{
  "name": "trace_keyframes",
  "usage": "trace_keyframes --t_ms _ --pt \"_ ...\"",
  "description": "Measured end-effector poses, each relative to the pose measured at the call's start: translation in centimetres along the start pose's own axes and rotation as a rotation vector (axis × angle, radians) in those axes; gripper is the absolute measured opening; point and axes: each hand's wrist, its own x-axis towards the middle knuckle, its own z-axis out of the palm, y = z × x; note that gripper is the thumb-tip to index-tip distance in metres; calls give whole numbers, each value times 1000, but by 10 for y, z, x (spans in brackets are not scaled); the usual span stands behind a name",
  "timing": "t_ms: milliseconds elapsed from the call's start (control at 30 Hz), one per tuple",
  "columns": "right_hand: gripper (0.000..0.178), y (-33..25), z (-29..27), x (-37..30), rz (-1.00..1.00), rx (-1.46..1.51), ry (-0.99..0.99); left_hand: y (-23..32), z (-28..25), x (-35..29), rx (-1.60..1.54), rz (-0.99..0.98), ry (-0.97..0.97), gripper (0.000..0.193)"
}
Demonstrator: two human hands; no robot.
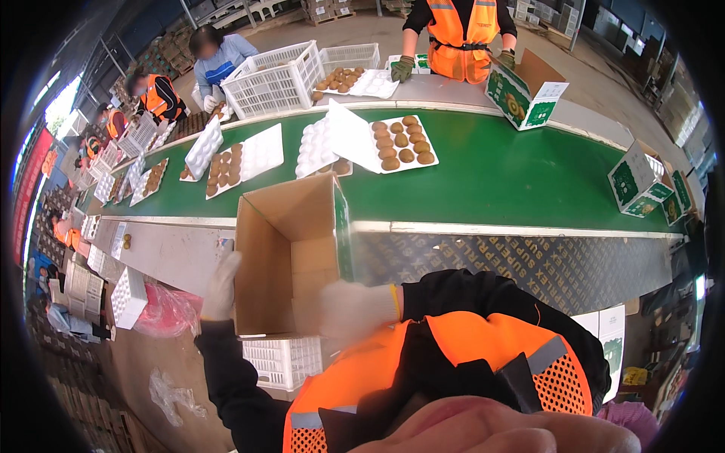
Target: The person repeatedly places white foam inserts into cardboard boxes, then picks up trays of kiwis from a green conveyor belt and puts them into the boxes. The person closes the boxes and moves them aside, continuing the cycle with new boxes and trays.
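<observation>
An empty cardboard box [302,257], brown inside with a green outer side, stands before me at the near edge of the conveyor belt, its open top facing me. My left hand [220,287], in a white knit glove, grips the box's left side. My right hand [359,308], also gloved, is at the box's near right edge; motion smears its fingers. On the green belt [498,181] just past the box lie white trays of kiwifruit [404,143], with a second tray of kiwifruit [225,167] farther left. Some have white moulded covers [313,147] beside or over them.
Across the belt a co-worker in an orange vest [464,34] stands by an open green-and-white carton [521,94]. More cartons [638,181] sit at the belt's right end. White plastic crates [273,79] stand beyond the belt, and another crate [283,362] below my box. Several people work at the left.
</observation>
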Motion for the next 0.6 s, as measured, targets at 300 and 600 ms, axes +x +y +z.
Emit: trace_keyframes --t_ms 300,600 --pt "62 90 77 -126 918 365 670 -42 0 -32 116 -22 398 42" --pt "89 271 149 -80 1257 112 531 -53 -30 -65 259 -49 588 40"
